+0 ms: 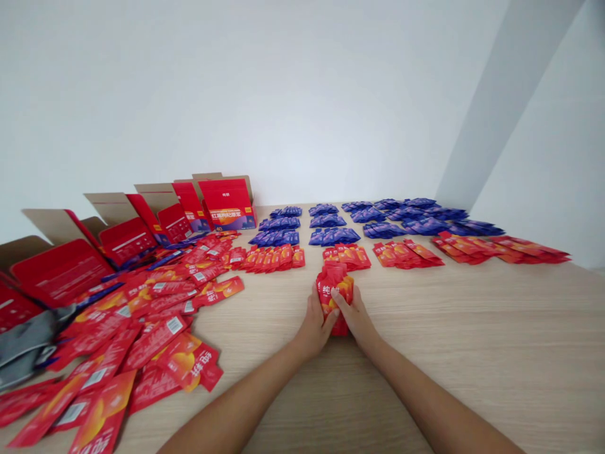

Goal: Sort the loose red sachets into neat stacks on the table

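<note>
Both my hands clasp one upright bundle of red sachets [334, 289] on the wooden table [496, 353], a little ahead of me in the middle. My left hand [315, 323] wraps the bundle's left side and my right hand [353, 314] presses its right side, fingers curled round it. Just beyond the bundle lie neat rows of red sachet stacks [347, 256], and behind those, rows of blue sachet stacks [333, 236].
A big loose heap of red sachets [142, 321] spreads over the table's left side. Open red cardboard boxes [227, 203] line the back left against the white wall. A grey cloth [28, 343] lies at the far left edge.
</note>
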Demonstrator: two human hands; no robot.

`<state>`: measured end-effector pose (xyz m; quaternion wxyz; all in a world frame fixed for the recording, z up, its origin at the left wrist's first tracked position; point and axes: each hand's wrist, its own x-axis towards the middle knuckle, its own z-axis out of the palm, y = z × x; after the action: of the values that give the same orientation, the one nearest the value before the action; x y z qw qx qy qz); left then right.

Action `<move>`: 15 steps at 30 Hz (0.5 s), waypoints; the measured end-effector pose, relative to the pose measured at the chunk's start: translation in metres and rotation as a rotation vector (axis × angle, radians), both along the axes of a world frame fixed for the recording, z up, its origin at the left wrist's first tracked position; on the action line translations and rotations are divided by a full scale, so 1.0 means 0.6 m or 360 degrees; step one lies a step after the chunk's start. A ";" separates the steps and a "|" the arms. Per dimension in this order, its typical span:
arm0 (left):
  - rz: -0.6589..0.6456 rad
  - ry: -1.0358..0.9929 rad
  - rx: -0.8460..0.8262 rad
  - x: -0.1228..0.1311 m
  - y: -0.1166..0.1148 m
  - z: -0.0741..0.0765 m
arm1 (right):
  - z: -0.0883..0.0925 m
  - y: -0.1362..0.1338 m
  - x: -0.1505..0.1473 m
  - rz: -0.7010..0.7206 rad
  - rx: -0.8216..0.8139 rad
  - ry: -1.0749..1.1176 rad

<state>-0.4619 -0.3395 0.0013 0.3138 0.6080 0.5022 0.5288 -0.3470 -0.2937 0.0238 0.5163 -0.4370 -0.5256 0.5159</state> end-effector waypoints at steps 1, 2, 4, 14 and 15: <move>-0.0032 -0.0058 -0.0019 -0.003 0.001 -0.001 | 0.000 -0.001 0.001 0.0013 0.0025 -0.0003; -0.0073 -0.0106 -0.0041 -0.007 0.001 -0.002 | 0.000 -0.003 0.001 0.0030 0.0065 -0.0015; -0.0152 -0.0170 -0.0075 -0.014 0.001 -0.004 | 0.002 -0.007 0.004 0.0073 0.0184 -0.0054; -0.0094 -0.0168 0.0003 -0.023 0.015 -0.003 | 0.001 -0.005 0.012 0.0354 0.0381 -0.0088; -0.0061 -0.0170 -0.0014 -0.023 0.017 -0.003 | 0.000 -0.005 0.011 0.0402 0.0345 -0.0060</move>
<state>-0.4759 -0.3293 -0.0005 0.3527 0.5871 0.4754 0.5523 -0.3404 -0.2967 0.0241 0.4815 -0.3187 -0.6385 0.5088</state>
